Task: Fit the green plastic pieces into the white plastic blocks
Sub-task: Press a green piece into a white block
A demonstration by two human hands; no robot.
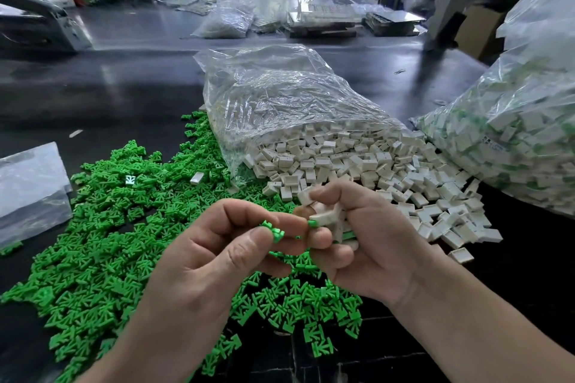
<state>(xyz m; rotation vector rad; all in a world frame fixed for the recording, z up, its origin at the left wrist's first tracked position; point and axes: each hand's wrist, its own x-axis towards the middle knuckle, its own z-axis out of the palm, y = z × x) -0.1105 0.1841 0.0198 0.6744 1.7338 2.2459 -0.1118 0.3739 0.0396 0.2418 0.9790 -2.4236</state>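
In front of the open bag [280, 87], we are mid-job: heaps of loose green pieces [102, 227] and white blocks [373, 165] remain, while the sack [513, 134] right of the bag seems to hold finished ones. Our left hand [224, 246] pinches a green piece [275, 232] between thumb and fingertips, just beside the block [326, 216] that our right hand [367, 246] grips among several others.

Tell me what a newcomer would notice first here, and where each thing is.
The bright heap of green pieces spread over the left and near side stands out first. Beside it, white blocks spill from a clear bag in the middle. Up front, the left hand pinches a green piece next to a white block held in the right hand.
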